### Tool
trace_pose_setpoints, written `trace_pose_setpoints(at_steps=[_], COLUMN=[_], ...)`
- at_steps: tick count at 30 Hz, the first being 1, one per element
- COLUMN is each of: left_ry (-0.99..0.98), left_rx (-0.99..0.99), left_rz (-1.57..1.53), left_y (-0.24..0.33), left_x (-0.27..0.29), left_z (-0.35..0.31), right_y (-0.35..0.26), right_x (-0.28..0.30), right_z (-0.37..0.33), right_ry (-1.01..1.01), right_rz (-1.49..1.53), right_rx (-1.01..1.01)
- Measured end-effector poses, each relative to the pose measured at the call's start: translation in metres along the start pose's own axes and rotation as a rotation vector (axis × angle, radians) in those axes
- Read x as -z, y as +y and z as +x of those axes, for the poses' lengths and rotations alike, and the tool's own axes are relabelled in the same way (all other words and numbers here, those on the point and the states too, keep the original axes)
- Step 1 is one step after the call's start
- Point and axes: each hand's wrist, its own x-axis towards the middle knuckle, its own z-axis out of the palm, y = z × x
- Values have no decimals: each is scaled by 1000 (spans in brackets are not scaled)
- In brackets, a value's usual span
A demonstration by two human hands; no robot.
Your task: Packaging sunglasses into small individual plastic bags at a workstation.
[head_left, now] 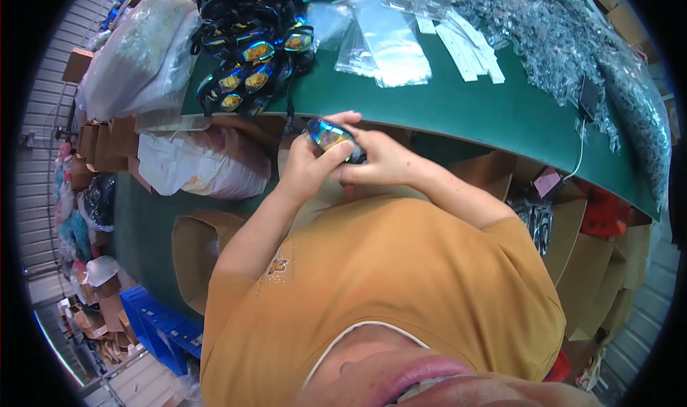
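Observation:
A pair of swim goggles [328,132] with shiny blue-and-gold mirrored lenses is in both my hands, just off the near edge of the green table [401,110]. My left hand [306,168] grips it from the left side, fingers curled around it. From the right, my right hand [379,158] closes on the goggles too, its thumb lying across the front. Part of the goggles is hidden behind my fingers. Beyond my left hand, a heap of similar black goggles [256,81] lies on the table, with mirrored lenses and tangled straps.
Clear plastic bags [390,46] and white strips [458,49] lie mid-table. Small clear plastic pieces [547,38] are heaped at the right, near a white cable [581,146]. Stuffed sacks [207,162] and an open cardboard box [193,253] stand left; blue crates [157,328] sit lower left.

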Motion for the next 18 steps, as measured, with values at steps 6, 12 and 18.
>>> trace_pose_setpoints(at_steps=[6,12,18], left_ry=[-75,137,40], left_rx=[-178,-414,-653], left_rz=[-49,703,1154], left_y=[-2,-11,-25], left_x=[4,3,-35], left_z=[53,115,162], right_y=[6,36,40], right_x=[54,94,104], right_z=[-51,-87,-89], right_ry=[352,840,784], right_rz=[15,648,746], right_rx=[-141,44,134])
